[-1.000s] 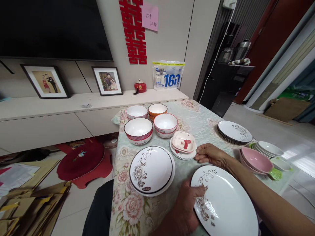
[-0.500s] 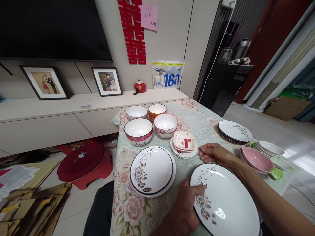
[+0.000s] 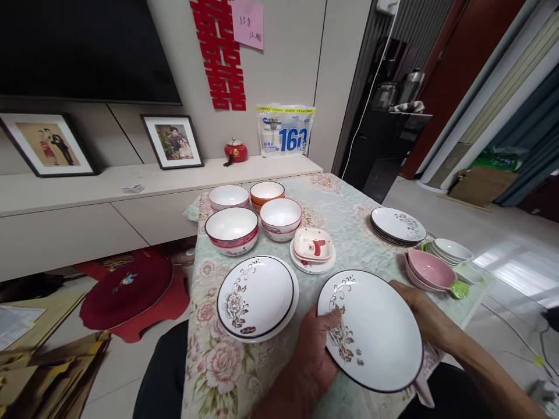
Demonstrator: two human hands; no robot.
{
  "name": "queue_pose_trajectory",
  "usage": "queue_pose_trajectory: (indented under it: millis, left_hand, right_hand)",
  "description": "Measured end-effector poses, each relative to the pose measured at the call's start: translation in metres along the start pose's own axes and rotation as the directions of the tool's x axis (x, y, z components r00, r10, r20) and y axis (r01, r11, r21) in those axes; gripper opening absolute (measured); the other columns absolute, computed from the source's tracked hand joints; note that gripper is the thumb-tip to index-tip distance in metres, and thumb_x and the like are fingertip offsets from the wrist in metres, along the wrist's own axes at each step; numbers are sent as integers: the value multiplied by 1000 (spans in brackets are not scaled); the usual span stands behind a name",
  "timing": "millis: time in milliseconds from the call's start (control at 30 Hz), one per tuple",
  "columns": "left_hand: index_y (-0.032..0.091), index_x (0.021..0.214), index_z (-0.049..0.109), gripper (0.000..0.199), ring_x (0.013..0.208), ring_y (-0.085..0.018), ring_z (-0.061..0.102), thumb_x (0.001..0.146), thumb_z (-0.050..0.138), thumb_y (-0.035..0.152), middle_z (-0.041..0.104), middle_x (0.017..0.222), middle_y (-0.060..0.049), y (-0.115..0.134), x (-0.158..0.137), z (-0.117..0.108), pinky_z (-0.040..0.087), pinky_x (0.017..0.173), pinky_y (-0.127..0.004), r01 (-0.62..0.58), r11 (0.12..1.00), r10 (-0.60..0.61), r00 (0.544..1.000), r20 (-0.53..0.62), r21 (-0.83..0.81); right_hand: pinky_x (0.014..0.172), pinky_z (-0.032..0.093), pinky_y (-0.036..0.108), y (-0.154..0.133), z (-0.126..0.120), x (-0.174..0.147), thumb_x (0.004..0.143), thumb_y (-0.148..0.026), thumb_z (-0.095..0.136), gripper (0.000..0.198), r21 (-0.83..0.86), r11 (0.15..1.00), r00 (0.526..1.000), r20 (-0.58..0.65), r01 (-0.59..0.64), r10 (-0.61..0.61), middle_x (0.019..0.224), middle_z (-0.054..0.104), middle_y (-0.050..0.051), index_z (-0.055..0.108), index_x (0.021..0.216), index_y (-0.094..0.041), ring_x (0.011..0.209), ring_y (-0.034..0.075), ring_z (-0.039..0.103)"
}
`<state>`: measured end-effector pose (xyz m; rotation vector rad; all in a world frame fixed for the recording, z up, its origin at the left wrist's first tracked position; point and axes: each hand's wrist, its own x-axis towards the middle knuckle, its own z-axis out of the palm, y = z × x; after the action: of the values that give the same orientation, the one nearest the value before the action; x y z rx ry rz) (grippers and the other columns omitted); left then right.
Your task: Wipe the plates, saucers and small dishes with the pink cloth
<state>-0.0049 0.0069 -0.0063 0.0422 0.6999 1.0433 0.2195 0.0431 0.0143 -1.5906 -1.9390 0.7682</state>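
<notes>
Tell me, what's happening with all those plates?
The person's left hand grips a glossy round white plate with a dark rim and brown flower print, thumb on top. The right hand is at its right edge, fingers partly hidden. On the pale green flowered tablecloth, stacked round white-lined bowls stand farther back; a similar plate lies at the left.

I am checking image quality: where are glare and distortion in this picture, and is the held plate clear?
Head view: strong glare on the floor at right; head view: leftmost framed photo looks stretched and slanted; head view: held plate, its flower pattern distinct.
</notes>
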Motion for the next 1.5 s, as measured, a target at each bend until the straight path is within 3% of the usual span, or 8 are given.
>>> queue_pose_trajectory:
  millis: [167,267,567,767,967,1133,1267,1500]
  left_hand:
    - [10,113,66,45,99,-32,71,68,71,11,77,95,-13,-1,1,-1,50,95,-47,-48,998,48,999,-11,32]
    - [12,119,64,52,104,-32,69,67,70,10,77,100,-13,-3,2,-1,51,95,-45,-72,997,73,997,-20,34]
    - [17,130,58,85,105,-29,67,48,53,-4,75,106,-8,1,1,2,51,87,-38,-86,993,80,994,78,82]
    - [19,133,54,92,89,-22,65,44,48,-2,72,98,-4,2,-2,1,46,69,-28,-97,988,79,986,150,119]
    - [17,119,60,80,76,-17,60,42,47,-2,68,87,-2,3,-3,0,39,61,-24,-105,979,79,986,147,177]
    - [19,126,57,87,89,-21,62,42,46,-2,70,99,-4,5,-4,3,41,67,-25,-93,983,73,990,123,161]
    - [21,128,56,89,87,-20,61,42,46,-3,70,97,-3,4,-6,3,41,66,-25,-91,982,70,989,131,166]
    - [15,83,64,49,70,-12,53,40,48,-3,61,76,1,2,-2,-2,36,61,-23,-106,983,83,984,158,147]
  right_hand:
    - [59,50,32,5,-32,-3,74,-51,66,32,40,989,879,-455,-140,143,77,67,2,70,87,-22,66,20,59]
    - [58,49,31,-18,-46,-11,76,-50,68,31,93,994,844,-528,-56,97,87,68,3,69,92,-24,68,20,59]
    - [67,46,34,-46,25,12,86,-19,48,24,-500,866,988,-120,23,-95,87,60,8,69,98,-17,70,20,59]
    - [79,49,34,-45,65,20,93,-25,52,32,-254,946,976,-30,202,-216,101,61,8,60,123,-21,87,20,62]
    - [79,46,29,-54,48,4,84,-16,60,24,-66,966,947,224,251,-231,94,66,1,69,104,-26,88,18,62]
    - [81,46,37,-28,39,10,88,-22,53,15,-347,938,997,-64,24,-49,94,62,8,67,90,-19,91,25,60]
    - [87,48,40,-34,60,16,89,-19,50,26,-316,946,972,-191,73,-139,116,57,13,60,113,-16,102,27,58]
    - [84,48,30,-67,62,8,88,-11,51,41,-1,927,913,174,376,-370,103,65,3,64,123,-28,94,19,62]
